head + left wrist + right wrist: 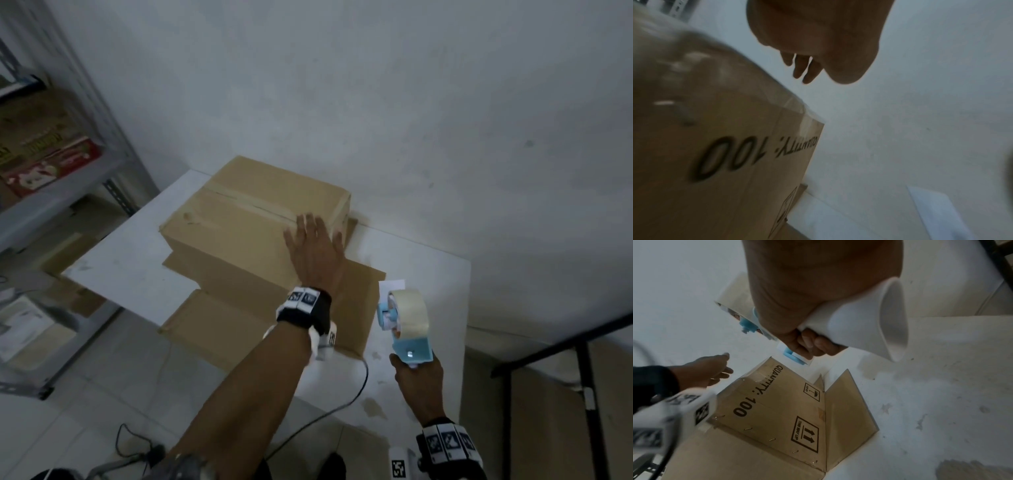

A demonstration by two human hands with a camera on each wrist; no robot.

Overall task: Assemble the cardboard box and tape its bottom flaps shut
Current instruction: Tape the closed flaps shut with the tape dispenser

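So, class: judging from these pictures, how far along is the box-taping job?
Done: the box stands upside down on the table, bottom flaps folded shut, with a strip of tape along the seam. In hand: the left hand is spread open over the box's near corner; the right hand grips the tape dispenser, held off the box. Left: the top flaps still lie splayed on the table.

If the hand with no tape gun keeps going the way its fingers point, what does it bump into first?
Probably the cardboard box: the left hand hovers open just above its taped top near corner, fingers pointing across it toward the wall.
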